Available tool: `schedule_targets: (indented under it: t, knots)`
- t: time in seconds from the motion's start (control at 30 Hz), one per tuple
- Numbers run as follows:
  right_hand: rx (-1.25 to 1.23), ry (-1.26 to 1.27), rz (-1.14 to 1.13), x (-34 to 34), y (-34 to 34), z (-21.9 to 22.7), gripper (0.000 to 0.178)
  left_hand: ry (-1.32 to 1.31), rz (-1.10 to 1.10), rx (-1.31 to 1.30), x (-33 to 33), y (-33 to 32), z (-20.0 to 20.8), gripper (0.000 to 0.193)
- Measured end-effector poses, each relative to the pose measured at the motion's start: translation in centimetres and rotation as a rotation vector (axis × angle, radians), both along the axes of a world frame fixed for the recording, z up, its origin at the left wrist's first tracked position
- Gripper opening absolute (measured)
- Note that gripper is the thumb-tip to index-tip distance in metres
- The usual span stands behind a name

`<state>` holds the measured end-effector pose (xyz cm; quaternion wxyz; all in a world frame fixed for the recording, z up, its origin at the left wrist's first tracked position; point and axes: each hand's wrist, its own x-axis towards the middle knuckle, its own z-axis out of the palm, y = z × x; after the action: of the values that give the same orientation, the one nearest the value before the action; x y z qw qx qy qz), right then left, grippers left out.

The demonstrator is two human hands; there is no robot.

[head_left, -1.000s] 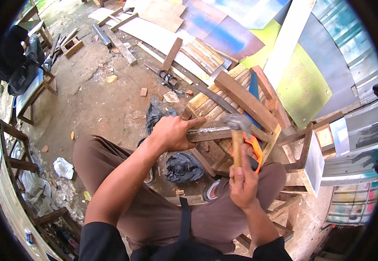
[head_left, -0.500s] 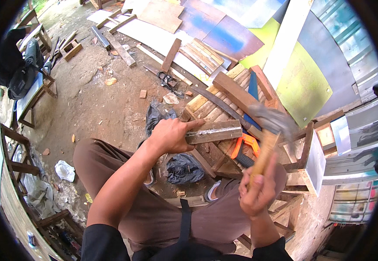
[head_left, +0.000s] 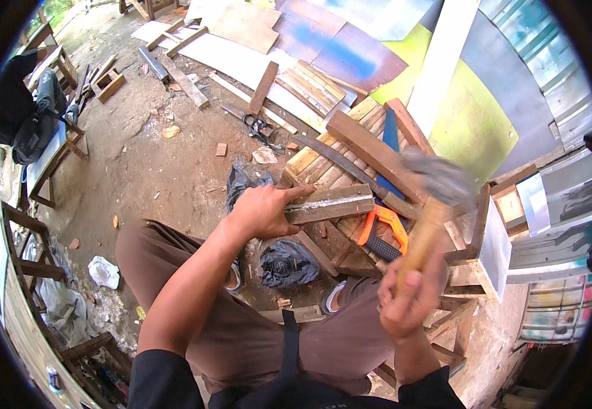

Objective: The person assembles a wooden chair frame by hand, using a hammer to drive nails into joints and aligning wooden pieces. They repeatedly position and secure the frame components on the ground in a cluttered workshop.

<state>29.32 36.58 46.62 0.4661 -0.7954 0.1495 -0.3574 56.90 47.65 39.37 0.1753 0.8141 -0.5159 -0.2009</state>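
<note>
My left hand (head_left: 263, 213) is closed around the end of a short wooden block (head_left: 337, 204), which has a pale, shiny strip along its upper face. The block lies over a low slatted wooden bench (head_left: 309, 155). In my right hand (head_left: 408, 300) is the wooden handle of a hammer (head_left: 424, 235), raised to the right of the block. Motion blurs the hammer's metal head. Between block and hammer, an orange-framed handsaw (head_left: 386, 232) with a black grip rests at the bench's near side. A long machete-like blade (head_left: 350, 167) lies across the slats.
A thick brown plank (head_left: 367, 151) lies on the bench. Black plastic bags (head_left: 289, 264) sit on the dirt floor between my legs. Painted sheets (head_left: 473, 116) spread behind. A small wooden frame with a white panel (head_left: 497, 252) stands at right; a person (head_left: 20, 112) is at far left.
The hammer and my right hand have shifted slightly to the right. My left hand still grips the block; the whole view has moved a little.
</note>
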Motion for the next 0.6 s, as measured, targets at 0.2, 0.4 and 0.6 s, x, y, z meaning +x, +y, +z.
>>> schedule_targets:
  t: [0.2,0.4,0.6]
  knots:
    - [-0.304,0.33,0.161,2.1,-0.2,-4.5,0.054,0.026,0.002,0.002,0.1,0.1,0.0,0.083]
    - [-0.115,0.481,0.128,2.0,0.0,-4.6,0.052,-0.005,-0.042,0.036,-0.3,0.1,0.6,0.081]
    - [-0.014,0.571,0.115,1.6,-0.3,-5.1,0.056,0.049,-0.067,0.028,0.6,0.8,0.2,0.101]
